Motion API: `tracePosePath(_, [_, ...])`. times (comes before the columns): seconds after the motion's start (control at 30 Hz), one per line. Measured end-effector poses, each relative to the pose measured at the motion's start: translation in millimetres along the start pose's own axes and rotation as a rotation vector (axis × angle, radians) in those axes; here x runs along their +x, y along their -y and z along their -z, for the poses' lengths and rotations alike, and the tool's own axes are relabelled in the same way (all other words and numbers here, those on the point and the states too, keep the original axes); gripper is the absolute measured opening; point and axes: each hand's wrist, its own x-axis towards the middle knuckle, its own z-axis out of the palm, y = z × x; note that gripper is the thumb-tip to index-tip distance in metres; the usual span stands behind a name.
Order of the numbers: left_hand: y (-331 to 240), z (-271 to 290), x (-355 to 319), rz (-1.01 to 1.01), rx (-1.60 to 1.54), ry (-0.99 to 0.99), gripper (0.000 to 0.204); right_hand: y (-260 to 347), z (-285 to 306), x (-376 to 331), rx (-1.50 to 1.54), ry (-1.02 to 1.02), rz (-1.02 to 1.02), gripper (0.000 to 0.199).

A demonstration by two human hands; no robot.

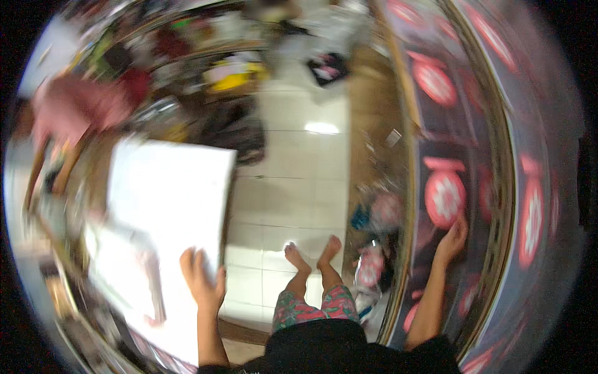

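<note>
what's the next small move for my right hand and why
Perhaps feel along the lower edge of the pink shape with your right hand before moving on: its fingertips are already at that edge, and the blur hides whether they touch or hold anything. Your left hand is apart from it, at the right edge of the white panel.

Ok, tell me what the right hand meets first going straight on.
For the right hand, most likely the round pink-and-white shape at its fingertips; blur leaves depth and contact unclear.
</note>
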Motion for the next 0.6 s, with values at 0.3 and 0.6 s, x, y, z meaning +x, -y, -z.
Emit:
tracePosePath(0.3, [-11, 16, 3, -0.039, -0.002, -0.096, 0.064, 165, -87, -160, 0.381, 1.081, 0.134, 0.018])
tracePosePath(0.6, [13, 16, -26, -0.03, -0.388, -0.241, 0.043, 183, -84, -248, 0.185, 1.473, 0.207, 0.025])
